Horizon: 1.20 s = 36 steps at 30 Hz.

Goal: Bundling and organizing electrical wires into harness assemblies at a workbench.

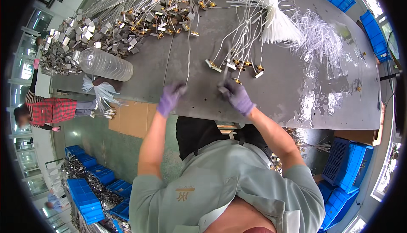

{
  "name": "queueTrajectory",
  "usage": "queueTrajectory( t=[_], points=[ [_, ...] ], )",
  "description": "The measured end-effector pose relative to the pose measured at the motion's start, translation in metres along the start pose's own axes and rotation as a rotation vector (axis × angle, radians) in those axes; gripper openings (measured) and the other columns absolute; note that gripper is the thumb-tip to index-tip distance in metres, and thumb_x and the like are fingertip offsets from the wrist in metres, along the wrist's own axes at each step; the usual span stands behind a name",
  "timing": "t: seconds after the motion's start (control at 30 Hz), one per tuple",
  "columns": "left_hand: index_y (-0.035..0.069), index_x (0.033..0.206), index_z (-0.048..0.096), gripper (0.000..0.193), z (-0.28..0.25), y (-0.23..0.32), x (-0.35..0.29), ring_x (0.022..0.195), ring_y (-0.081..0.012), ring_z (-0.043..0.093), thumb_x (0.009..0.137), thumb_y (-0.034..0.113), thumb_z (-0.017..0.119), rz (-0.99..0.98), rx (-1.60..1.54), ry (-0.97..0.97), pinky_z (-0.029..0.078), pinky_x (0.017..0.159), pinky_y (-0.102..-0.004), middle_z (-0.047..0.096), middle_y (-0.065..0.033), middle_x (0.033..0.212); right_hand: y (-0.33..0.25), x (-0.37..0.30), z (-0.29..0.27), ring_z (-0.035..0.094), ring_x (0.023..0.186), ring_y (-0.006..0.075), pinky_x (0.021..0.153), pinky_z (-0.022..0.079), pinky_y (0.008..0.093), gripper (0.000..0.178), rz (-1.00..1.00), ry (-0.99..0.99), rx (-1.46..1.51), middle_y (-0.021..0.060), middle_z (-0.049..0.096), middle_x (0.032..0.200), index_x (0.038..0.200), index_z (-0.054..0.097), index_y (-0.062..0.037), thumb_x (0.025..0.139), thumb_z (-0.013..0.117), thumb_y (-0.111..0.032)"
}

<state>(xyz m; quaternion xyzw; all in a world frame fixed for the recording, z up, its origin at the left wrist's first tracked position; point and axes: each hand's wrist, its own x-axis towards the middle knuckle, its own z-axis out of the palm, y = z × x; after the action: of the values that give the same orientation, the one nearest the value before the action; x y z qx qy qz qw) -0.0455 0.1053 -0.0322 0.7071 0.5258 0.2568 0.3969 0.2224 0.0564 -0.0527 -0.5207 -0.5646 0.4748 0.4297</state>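
Note:
My left hand, in a purple glove with dark fingertips, is closed near the table's front edge. From its fingers a thin white wire runs away from me toward the pile of small parts. My right hand, gloved alike, is also closed, with its fingers pointing away from me. A blurred thin piece rises from its fingertips, too smeared to name. Just beyond the right hand lies a loose group of small metal blocks with brass-coloured fittings. Their white wires lead back to a tied white bundle.
A grey metal table spreads before me. At the left stand a clear plastic bottle and a heap of metal blocks. Loose clear strands lie at the right. Blue crates stack beside the table. A person in a red checked apron stands left.

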Motion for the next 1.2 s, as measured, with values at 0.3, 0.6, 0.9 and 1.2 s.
queueTrajectory(
  t=[0.3, 0.6, 0.9, 1.2],
  points=[
    [0.000, 0.074, 0.058, 0.064, 0.001, -0.024, -0.190, 0.061, -0.0126, 0.053, 0.084, 0.062, 0.051, -0.194, -0.401, -0.371, 0.044, 0.059, -0.0277, 0.054, -0.0032, 0.063, -0.030, 0.103, 0.065, 0.068, 0.074, 0.0245, 0.059, 0.056, 0.0299, 0.026, 0.406, 0.008, 0.769, 0.0131, 0.066, 0.089, 0.111, 0.053, 0.0031, 0.091, 0.055, -0.013],
    [0.002, 0.060, 0.049, 0.052, -0.008, -0.061, -0.219, 0.053, -0.0130, 0.045, 0.089, 0.045, 0.055, -0.444, -0.399, -0.358, 0.037, 0.052, -0.0284, 0.048, -0.0046, 0.056, -0.072, 0.130, -0.004, 0.069, 0.073, 0.0277, 0.053, 0.052, 0.0303, 0.021, 0.076, 0.293, 0.777, 0.0182, 0.066, 0.089, 0.104, 0.051, 0.0006, 0.093, 0.053, -0.018],
    [0.002, 0.059, 0.048, 0.044, -0.020, -0.065, -0.208, 0.047, -0.0106, 0.041, 0.089, 0.032, 0.056, -0.438, -0.378, -0.222, 0.033, 0.047, -0.0274, 0.048, -0.0032, 0.053, -0.079, 0.117, -0.026, 0.069, 0.070, 0.0254, 0.053, 0.054, 0.0284, 0.019, -0.038, 0.395, 0.765, 0.0163, 0.067, 0.085, 0.099, 0.052, 0.0003, 0.093, 0.054, -0.018],
    [0.002, 0.062, 0.044, 0.028, 0.012, -0.001, -0.142, 0.046, -0.0100, 0.040, 0.083, 0.019, 0.051, -0.276, -0.432, -0.081, 0.030, 0.043, -0.0248, 0.045, -0.0037, 0.055, -0.071, 0.045, 0.014, 0.065, 0.065, 0.0126, 0.058, 0.050, 0.0240, 0.020, 0.176, -0.506, 0.267, 0.0079, 0.066, 0.072, 0.091, 0.065, 0.0023, 0.084, 0.068, -0.016]
  ],
)
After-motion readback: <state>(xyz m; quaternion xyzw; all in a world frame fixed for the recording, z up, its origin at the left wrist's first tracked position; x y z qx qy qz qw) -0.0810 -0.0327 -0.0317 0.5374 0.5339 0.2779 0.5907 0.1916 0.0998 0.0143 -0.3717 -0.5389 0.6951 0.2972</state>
